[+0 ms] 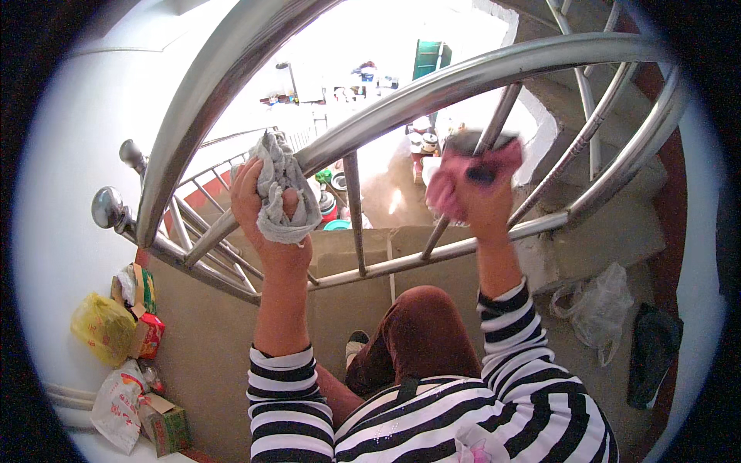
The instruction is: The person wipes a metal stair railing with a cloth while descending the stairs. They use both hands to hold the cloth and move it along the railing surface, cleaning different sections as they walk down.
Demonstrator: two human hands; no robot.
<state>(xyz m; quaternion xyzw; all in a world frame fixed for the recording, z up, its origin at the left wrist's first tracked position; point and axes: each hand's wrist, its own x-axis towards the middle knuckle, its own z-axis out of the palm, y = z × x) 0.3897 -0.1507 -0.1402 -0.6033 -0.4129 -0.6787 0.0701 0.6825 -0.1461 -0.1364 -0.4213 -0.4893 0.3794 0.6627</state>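
A curved stainless-steel stair railing crosses in front of me, with thin upright bars below its upper rail. My left hand holds a grey cloth wrapped over the rail, and the thumb shows through its folds. On the right, my right hand is closed around a slanting baluster with a pink cloth between palm and metal. The pink cloth has a dark patch and looks blurred. Some fingers of both hands are hidden by cloth.
Bags and cartons, including a yellow plastic bag and a green carton, line the left wall. A clear plastic bag and a dark object lie at right. Concrete stairs rise at right. Beyond the railing, a lower floor holds household items.
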